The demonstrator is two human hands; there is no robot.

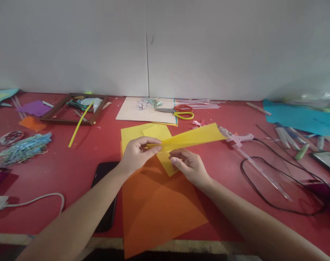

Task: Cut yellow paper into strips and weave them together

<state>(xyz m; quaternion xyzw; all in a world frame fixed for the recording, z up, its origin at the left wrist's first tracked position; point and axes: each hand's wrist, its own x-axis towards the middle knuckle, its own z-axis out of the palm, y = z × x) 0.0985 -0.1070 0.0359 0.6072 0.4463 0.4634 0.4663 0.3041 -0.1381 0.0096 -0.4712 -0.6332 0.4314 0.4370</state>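
My left hand [139, 154] pinches one end of a folded strip of yellow paper [194, 139] between thumb and fingers. The strip stretches to the right above the table. Just below it, my right hand [190, 167] has loosely curled fingers, the thumb a little apart, and seems to hold nothing. Beneath both hands lie a small yellow paper piece [167, 166] and a larger yellow sheet [131, 133]. A big orange sheet [159, 210] spreads under them toward the table's front edge.
A black phone [105, 195] lies by my left forearm. Scissors [178, 111] rest on pale paper [132, 110] at the back. To the right are a pink glue gun [239, 139] with its looping cord and several markers [287, 137]. A brown frame [69, 121] sits back left.
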